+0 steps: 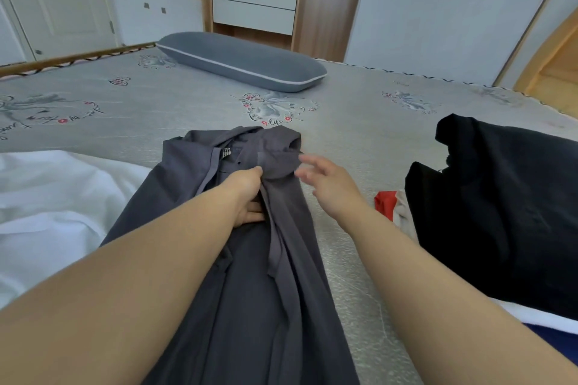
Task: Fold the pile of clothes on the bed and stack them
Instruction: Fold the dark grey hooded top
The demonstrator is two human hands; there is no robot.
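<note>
A dark grey garment (pixel 250 275) lies lengthwise on the bed (pixel 359 134) in front of me, its waistband end pointing away and a drawstring trailing down its middle. My left hand (pixel 247 194) grips a fold of this grey cloth near the top. My right hand (pixel 328 181) hovers just right of the garment's upper edge, fingers spread, holding nothing. A black garment (pixel 500 212) sits heaped at the right, with a red and white piece (pixel 387 203) poking out beside it. White cloth (pixel 53 206) lies at the left.
A long grey pillow (pixel 240 61) rests across the far side of the bed. Behind it stand a wooden cabinet with white drawers (pixel 255 0) and a white door (pixel 56 0) at the left. A dark blue cloth (pixel 550 341) shows at the bottom right.
</note>
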